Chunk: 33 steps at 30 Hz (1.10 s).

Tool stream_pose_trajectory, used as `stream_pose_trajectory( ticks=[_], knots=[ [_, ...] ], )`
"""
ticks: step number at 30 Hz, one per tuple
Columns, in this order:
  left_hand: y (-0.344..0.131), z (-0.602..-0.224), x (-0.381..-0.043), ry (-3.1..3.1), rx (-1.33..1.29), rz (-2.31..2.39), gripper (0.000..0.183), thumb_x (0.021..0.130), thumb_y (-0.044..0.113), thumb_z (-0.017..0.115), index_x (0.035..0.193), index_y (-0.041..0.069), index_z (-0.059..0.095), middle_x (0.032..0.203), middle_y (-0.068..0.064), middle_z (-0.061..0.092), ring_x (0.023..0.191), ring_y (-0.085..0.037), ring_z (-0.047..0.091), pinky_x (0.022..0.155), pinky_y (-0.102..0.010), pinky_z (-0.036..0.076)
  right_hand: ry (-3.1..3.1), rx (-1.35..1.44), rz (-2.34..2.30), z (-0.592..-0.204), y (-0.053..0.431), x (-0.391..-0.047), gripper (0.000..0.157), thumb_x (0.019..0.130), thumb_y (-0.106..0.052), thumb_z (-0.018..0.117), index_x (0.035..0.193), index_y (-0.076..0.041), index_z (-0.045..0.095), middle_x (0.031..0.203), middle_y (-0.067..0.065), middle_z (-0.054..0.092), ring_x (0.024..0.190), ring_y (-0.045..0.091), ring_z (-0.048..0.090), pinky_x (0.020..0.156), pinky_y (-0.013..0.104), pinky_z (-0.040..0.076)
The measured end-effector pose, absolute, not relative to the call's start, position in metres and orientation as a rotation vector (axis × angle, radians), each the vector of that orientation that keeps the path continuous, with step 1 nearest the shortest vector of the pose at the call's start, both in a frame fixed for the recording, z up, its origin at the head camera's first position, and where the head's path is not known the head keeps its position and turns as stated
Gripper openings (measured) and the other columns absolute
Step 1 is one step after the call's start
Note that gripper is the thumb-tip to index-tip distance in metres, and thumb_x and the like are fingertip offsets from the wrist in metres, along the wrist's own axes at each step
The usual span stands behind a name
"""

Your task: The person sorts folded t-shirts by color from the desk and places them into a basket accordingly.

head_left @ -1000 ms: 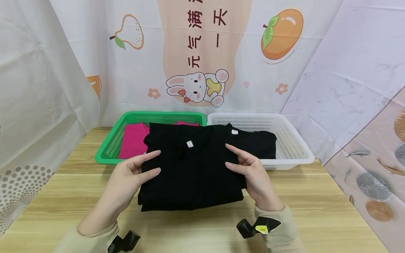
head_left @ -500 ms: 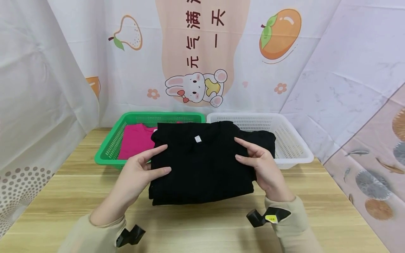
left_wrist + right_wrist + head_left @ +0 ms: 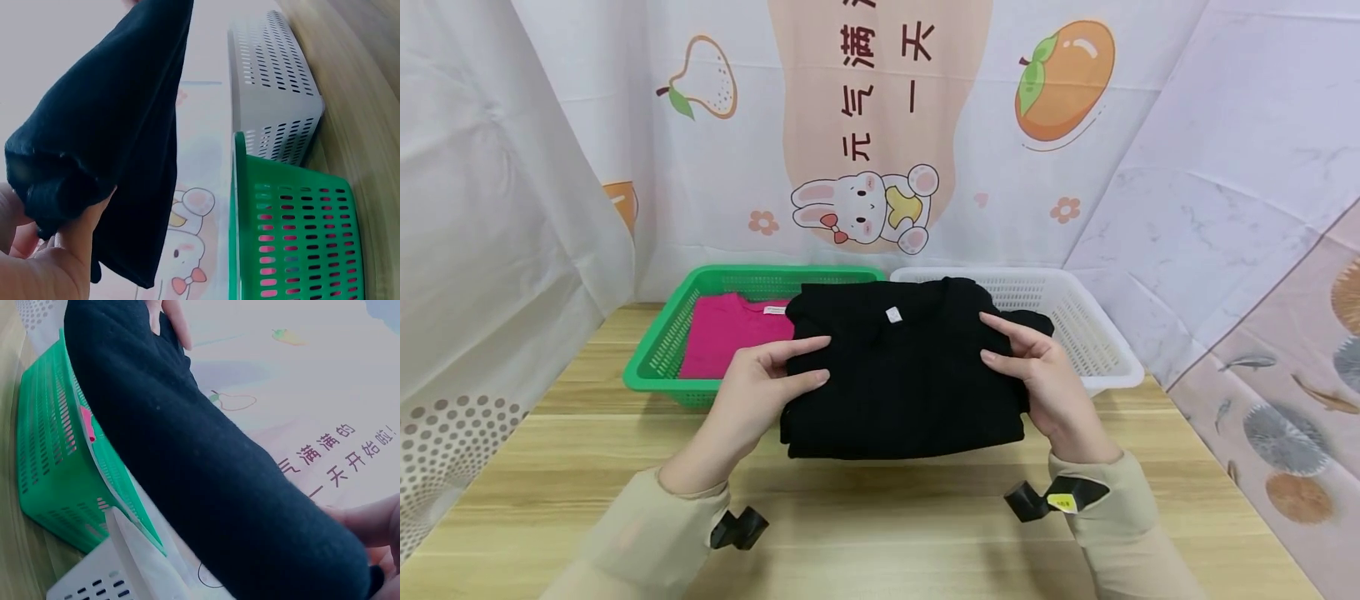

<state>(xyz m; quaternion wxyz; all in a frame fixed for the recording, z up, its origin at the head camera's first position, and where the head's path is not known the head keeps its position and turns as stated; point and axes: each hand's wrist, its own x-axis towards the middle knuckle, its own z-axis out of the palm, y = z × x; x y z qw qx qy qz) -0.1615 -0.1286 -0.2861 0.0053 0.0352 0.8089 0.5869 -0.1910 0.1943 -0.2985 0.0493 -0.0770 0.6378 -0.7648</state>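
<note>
A folded black shirt (image 3: 902, 383) with a small white neck label is held up between both hands, above the table in front of the baskets. My left hand (image 3: 760, 392) pinches its left side, thumb and index finger on the front face; the other fingers are hidden behind. On the opposite side my right hand (image 3: 1048, 383) grips the shirt the same way. In the left wrist view the left hand (image 3: 56, 256) clasps the layered edge of the cloth. The right wrist view has the right hand (image 3: 378, 531) at the near end of the fold.
At the back left stands a green basket (image 3: 651, 358) with a folded pink shirt (image 3: 722, 333) inside. Beside it is a white basket (image 3: 1105, 342), where more black cloth (image 3: 1037, 321) shows behind the held shirt. Both rest on a wooden table (image 3: 880, 533) before a printed curtain (image 3: 730, 183).
Both hands have carried the black shirt rightward and slightly up, away from the green basket and over toward the white one. More of the pink shirt now shows.
</note>
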Motion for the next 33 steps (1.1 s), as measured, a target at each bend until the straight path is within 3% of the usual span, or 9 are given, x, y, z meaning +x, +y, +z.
stream_pose_trajectory(
  ticks=[5, 11, 14, 16, 18, 22, 25, 31, 33],
  knots=[
    [-0.119, -0.289, -0.173, 2.569, 0.132, 1.859, 0.031, 0.088, 0.015, 0.075, 0.118, 0.015, 0.074, 0.047, 0.008, 0.035, 0.048, -0.01, 0.023, 0.053, -0.027, 0.031, 2.006, -0.154, -2.346, -0.294, 0.199, -0.195, 0.037, 0.089, 0.004, 0.068, 0.107, -0.026, 0.078, 0.097, -0.007, 0.067, 0.085, 0.006, 0.069, 0.071, 0.022, 0.058],
    [-0.109, -0.29, -0.183, 2.609, 0.132, 1.892, 0.03, 0.088, 0.018, 0.075, 0.118, 0.015, 0.074, 0.057, 0.007, 0.051, 0.057, -0.008, 0.037, 0.059, -0.022, 0.038, 2.022, -0.106, -2.387, -0.291, 0.205, -0.197, 0.032, 0.089, 0.001, 0.069, 0.107, -0.023, 0.079, 0.106, -0.005, 0.065, 0.089, 0.005, 0.068, 0.074, 0.021, 0.058],
    [-0.104, -0.29, -0.187, 2.593, 0.137, 1.915, 0.034, 0.089, 0.016, 0.074, 0.123, 0.014, 0.072, 0.089, 0.001, 0.07, 0.079, -0.007, 0.048, 0.067, -0.019, 0.046, 2.002, -0.095, -2.408, -0.291, 0.209, -0.199, 0.03, 0.089, 0.0, 0.07, 0.109, -0.021, 0.078, 0.111, -0.004, 0.065, 0.088, 0.006, 0.069, 0.073, 0.021, 0.058],
    [-0.101, -0.289, -0.19, 2.59, 0.156, 1.906, 0.036, 0.09, 0.015, 0.073, 0.126, 0.014, 0.07, 0.104, -0.008, 0.071, 0.084, -0.011, 0.05, 0.066, -0.02, 0.045, 1.997, -0.101, -2.417, -0.29, 0.211, -0.201, 0.031, 0.088, 0.001, 0.07, 0.109, -0.02, 0.078, 0.113, -0.004, 0.064, 0.089, 0.006, 0.069, 0.074, 0.022, 0.058],
    [-0.099, -0.288, -0.193, 2.6, 0.196, 1.859, 0.039, 0.09, 0.014, 0.072, 0.129, 0.014, 0.068, 0.123, -0.007, 0.067, 0.095, -0.013, 0.051, 0.07, -0.021, 0.047, 2.001, -0.11, -2.42, -0.289, 0.215, -0.203, 0.032, 0.088, 0.003, 0.069, 0.109, -0.02, 0.078, 0.114, -0.004, 0.063, 0.091, 0.006, 0.068, 0.074, 0.021, 0.058],
    [-0.094, -0.288, -0.199, 2.589, 0.282, 1.753, 0.048, 0.088, 0.013, 0.074, 0.134, 0.015, 0.063, 0.085, -0.006, 0.066, 0.071, -0.017, 0.049, 0.061, -0.024, 0.041, 2.015, -0.118, -2.418, -0.285, 0.223, -0.208, 0.034, 0.088, 0.005, 0.068, 0.106, -0.021, 0.079, 0.115, -0.006, 0.064, 0.092, 0.005, 0.067, 0.074, 0.02, 0.057],
    [-0.089, -0.288, -0.203, 2.567, 0.329, 1.707, 0.053, 0.087, 0.012, 0.075, 0.138, 0.015, 0.06, 0.062, -0.002, 0.048, 0.057, -0.016, 0.041, 0.055, -0.024, 0.037, 2.052, -0.128, -2.409, -0.283, 0.23, -0.211, 0.034, 0.087, 0.005, 0.07, 0.105, -0.021, 0.079, 0.11, -0.008, 0.066, 0.098, 0.004, 0.063, 0.075, 0.018, 0.056],
    [-0.075, -0.288, -0.214, 2.604, 0.357, 1.683, 0.054, 0.086, 0.009, 0.076, 0.137, 0.015, 0.061, 0.076, -0.002, 0.054, 0.053, -0.015, 0.038, 0.051, -0.024, 0.034, 2.09, -0.104, -2.42, -0.281, 0.241, -0.221, 0.032, 0.085, 0.005, 0.072, 0.101, -0.021, 0.08, 0.103, -0.009, 0.07, 0.097, 0.004, 0.062, 0.073, 0.017, 0.056],
    [-0.07, -0.286, -0.218, 2.63, 0.365, 1.664, 0.053, 0.086, 0.008, 0.076, 0.137, 0.015, 0.061, 0.071, -0.002, 0.053, 0.052, -0.015, 0.038, 0.05, -0.024, 0.034, 2.084, -0.089, -2.432, -0.28, 0.244, -0.224, 0.032, 0.085, 0.006, 0.072, 0.1, -0.021, 0.081, 0.106, -0.009, 0.068, 0.094, 0.003, 0.064, 0.072, 0.018, 0.056]
  ],
)
